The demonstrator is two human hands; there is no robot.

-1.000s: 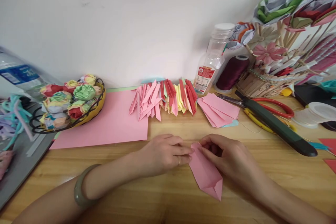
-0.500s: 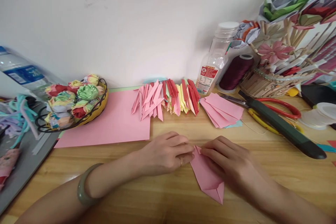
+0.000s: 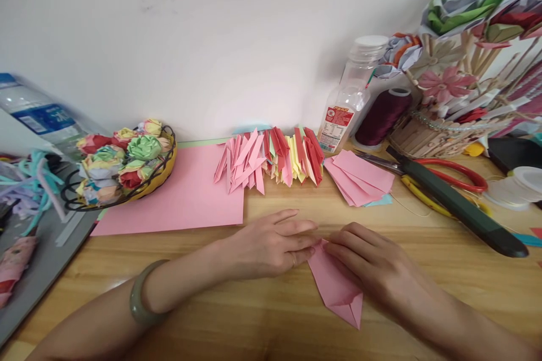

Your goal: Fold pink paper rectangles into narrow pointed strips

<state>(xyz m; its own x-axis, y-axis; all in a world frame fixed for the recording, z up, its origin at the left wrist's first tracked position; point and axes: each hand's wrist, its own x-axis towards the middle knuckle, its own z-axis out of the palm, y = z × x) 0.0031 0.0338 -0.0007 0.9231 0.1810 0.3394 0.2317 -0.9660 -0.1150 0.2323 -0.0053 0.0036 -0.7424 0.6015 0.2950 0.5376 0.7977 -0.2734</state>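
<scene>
A partly folded pink sheet of paper lies at an angle on the wooden table, its near end creased to a point. My right hand is closed on the paper's upper right edge, fingertips gathered near its top. My left hand has its forefinger at the upper left corner of the paper; the thumb is hidden underneath. Its outer fingers are stretched out and spread. A green bangle circles the left wrist. A small fold at the paper's top lies mostly under the fingertips.
Behind the hands are a row of folded paper strips, pink paper pieces and a pink sheet. A basket of paper flowers stands left. To the right lie dark-handled pliers, near a clear bottle and purple thread.
The outer fingers of my left hand have lifted and spread apart. My right fingertips have shifted slightly and now cover more of the small fold. The paper has hardly moved.
</scene>
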